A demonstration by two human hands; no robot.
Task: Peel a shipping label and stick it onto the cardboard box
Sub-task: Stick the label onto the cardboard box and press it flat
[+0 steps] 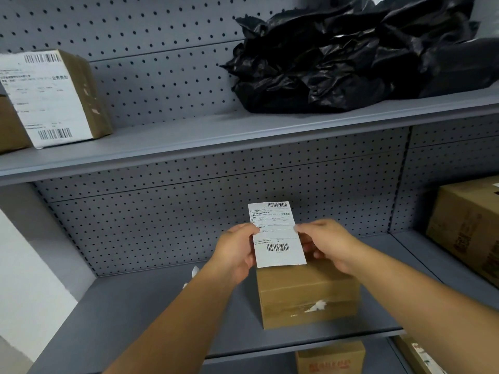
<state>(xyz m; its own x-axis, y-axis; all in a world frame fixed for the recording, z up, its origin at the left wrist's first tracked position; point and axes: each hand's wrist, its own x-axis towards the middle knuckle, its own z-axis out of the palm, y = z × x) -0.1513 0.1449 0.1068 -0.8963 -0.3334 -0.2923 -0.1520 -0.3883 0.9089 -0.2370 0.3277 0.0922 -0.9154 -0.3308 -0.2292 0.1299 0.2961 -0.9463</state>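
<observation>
A white shipping label [276, 234] with barcodes at top and bottom stands upright in the air, held between both hands. My left hand [236, 252] pinches its left edge and my right hand [326, 242] pinches its right edge. Directly below and behind the label sits a small brown cardboard box [307, 295] on the grey shelf [162, 319]. The box's front face carries a torn white paper scrap. The label's lower edge hangs just above the box's top.
A labelled cardboard box [54, 98] stands on the upper shelf at left, with crumpled black plastic bags [351, 58] at right. A large brown box [469, 228] sits at the right of my shelf. More boxes [330, 359] lie below. Small white scraps [195, 271] rest behind my left wrist.
</observation>
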